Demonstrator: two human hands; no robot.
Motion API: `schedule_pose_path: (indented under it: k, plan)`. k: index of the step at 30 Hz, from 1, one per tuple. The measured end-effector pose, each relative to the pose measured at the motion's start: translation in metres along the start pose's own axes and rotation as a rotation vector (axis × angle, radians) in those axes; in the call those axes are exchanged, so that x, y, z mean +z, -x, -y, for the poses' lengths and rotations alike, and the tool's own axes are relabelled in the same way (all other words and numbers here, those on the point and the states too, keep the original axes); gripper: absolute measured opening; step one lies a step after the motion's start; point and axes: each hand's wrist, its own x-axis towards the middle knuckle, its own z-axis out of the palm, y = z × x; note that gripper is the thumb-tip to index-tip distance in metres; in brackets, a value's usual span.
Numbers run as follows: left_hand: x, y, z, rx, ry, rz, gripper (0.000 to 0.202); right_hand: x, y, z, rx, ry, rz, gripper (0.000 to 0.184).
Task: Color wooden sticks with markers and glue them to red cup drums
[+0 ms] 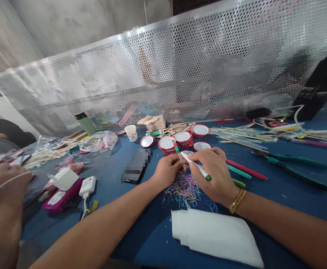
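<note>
One stick point(176, 147) is pinched by the left hand point(167, 170), a pen point(201, 170) by the right hand point(216, 172). The stick should be kept still.

Grey wall point(76, 26) behind perforated screen point(102, 82)

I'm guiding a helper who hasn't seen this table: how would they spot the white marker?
At the blue table, find the right hand, with a gold band at its wrist. The white marker is held there, showing a green end. Unlike the red rod and teal rod lying nearby, it is white and in hand.
</note>
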Motion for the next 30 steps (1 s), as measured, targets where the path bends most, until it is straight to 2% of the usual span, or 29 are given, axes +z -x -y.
schedule_pose_path:
  k: [6,13,20,30]
  plan:
    - [-0.0008,-0.0003,0.0004,0.033,-0.022,-0.003,0.030,0.0019,0.0011,-0.0009,-0.020,-0.012,0.033,0.009]
    - [-0.0008,-0.0022,0.0060,0.002,-0.003,0.003,0.029,0.0012,0.0002,-0.0009,-0.003,0.011,0.000,0.009]
    - [-0.0017,-0.0015,0.0042,0.063,-0.030,0.001,0.026,0.0019,0.0010,0.0010,-0.046,-0.024,0.034,0.009]
    - [-0.0012,-0.0024,0.0078,0.006,0.018,-0.004,0.029,0.0015,0.0004,-0.0010,-0.019,0.023,-0.004,0.008]
